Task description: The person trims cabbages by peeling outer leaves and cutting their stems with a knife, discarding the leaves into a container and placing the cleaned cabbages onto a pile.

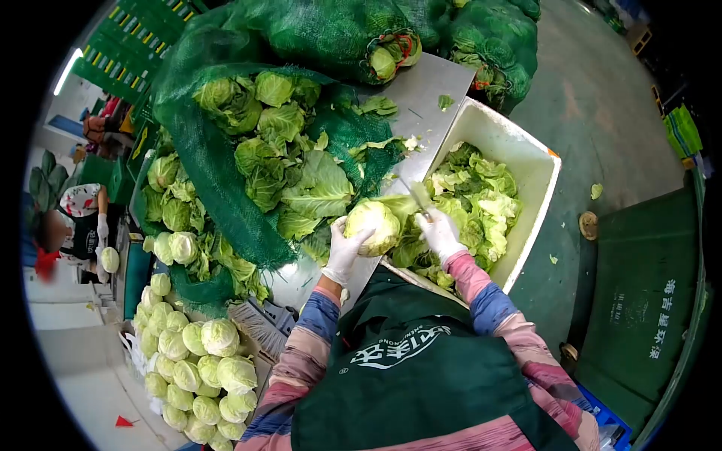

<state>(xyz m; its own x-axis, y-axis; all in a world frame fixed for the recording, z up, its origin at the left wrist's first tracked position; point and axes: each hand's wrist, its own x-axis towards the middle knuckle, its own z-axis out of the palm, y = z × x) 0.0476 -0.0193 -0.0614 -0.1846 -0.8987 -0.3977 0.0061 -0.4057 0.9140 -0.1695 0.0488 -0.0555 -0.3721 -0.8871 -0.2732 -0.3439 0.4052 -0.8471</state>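
My gloved left hand (347, 251) grips a trimmed pale green cabbage (374, 227) from its left side, above the metal table's edge. In my gloved right hand (441, 234) is a knife (413, 192), its blade blurred and pointing up and to the left. A loose outer leaf hangs between the cabbage and the blade. Just right of my right hand stands a white foam box (535, 203) holding many torn cabbage leaves (481, 214). Untrimmed cabbages (263, 169) lie left of my hands in an opened green mesh sack (226, 188).
Trimmed cabbages (199, 368) are piled at lower left. Full mesh sacks (331, 37) sit at the far end of the metal table (421, 94). A large green bin (639, 316) stands at right. Another person (86, 218) with a gloved hand near a cabbage works at far left.
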